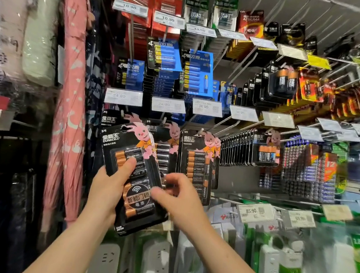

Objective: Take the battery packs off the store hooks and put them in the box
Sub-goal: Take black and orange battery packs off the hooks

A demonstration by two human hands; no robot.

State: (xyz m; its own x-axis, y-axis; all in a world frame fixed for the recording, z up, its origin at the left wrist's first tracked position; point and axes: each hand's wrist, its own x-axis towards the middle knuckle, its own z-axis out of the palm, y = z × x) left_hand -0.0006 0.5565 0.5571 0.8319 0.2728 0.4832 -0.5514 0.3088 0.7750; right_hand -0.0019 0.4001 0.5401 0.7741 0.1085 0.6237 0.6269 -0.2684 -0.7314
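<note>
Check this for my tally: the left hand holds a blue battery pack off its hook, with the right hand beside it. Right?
Not quite. The head view shows the battery pack held by the left hand is black, not blue. It is off its hook, with the right hand beside it.

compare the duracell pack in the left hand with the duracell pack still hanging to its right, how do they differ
The held pack is off its hook, gripped by the left hand and tilted; the hanging pack sits upright on its hook. The held pack carries a round black sticker with a wifi mark; the hanging pack shows none. The right hand is at the held pack's edge, while nothing touches the hanging pack. Both are black Duracell cards with a pink bunny and copper-topped batteries.
</note>
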